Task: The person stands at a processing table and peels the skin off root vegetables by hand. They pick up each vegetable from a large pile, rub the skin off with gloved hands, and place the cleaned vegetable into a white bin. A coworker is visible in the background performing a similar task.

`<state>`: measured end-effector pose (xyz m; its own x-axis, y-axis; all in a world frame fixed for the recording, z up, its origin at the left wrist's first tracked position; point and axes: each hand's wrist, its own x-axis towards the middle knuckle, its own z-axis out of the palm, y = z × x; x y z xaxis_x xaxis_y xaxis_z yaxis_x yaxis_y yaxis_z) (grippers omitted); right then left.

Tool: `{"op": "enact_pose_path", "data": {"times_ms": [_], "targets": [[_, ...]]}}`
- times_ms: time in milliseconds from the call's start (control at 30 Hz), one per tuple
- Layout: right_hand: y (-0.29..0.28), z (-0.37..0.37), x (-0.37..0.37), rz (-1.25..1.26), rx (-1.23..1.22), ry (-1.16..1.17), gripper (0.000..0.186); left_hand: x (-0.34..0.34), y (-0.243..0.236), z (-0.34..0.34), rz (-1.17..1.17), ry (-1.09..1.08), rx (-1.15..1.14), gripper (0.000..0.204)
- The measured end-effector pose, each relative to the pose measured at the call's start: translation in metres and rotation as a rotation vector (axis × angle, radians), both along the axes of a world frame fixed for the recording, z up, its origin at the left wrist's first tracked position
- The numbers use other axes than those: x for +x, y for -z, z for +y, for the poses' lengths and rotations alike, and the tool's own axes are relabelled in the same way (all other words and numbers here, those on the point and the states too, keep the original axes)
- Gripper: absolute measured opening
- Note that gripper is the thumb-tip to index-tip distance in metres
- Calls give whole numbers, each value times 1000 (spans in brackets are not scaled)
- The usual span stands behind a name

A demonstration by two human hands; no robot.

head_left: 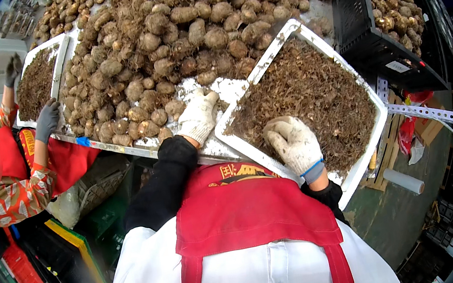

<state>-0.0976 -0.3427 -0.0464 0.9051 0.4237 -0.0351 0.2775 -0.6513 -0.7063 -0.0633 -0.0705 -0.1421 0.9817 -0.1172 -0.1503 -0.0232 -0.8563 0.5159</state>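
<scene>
A large heap of hairy brown taro roots covers the metal table. My left hand, in a whitish knit glove, is at the near edge of the heap, low over a white-dusted bare patch. Its fingers are curled in, and whatever they may hold is hidden. To the right, a white foam box sits tilted at the table's edge, filled with brown root fibres and scraps. Over the near side of these scraps is my right hand, in a soiled white glove with a blue cuff edge. Its fingers are bent together; their contents cannot be seen.
At the left, a co-worker in grey gloves stands by another foam box of scraps. A black crate holding more roots stands to the right. A perforated metal bar and a plastic roll lie beyond the box. Stacked crates are lower left.
</scene>
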Motion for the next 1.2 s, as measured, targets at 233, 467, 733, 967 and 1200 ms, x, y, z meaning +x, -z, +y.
{"op": "enact_pose_path", "data": {"times_ms": [233,467,733,967,1200], "targets": [[-13,-22,-7,-34,7,149,17,27,-63,-18,113,-240,-576,23],[-37,-33,-8,-119,258,453,16,-1,-101,-119,135,295,-597,52],[-42,-57,-15,-138,98,583,23,22,-105,-66,-213,276,-178,20],[-48,-54,-2,-114,166,620,32,41,-50,19,-191,-17,53,26],[-40,-11,28,-186,3,286,23,55,-9,5,-198,-77,188,31]]}}
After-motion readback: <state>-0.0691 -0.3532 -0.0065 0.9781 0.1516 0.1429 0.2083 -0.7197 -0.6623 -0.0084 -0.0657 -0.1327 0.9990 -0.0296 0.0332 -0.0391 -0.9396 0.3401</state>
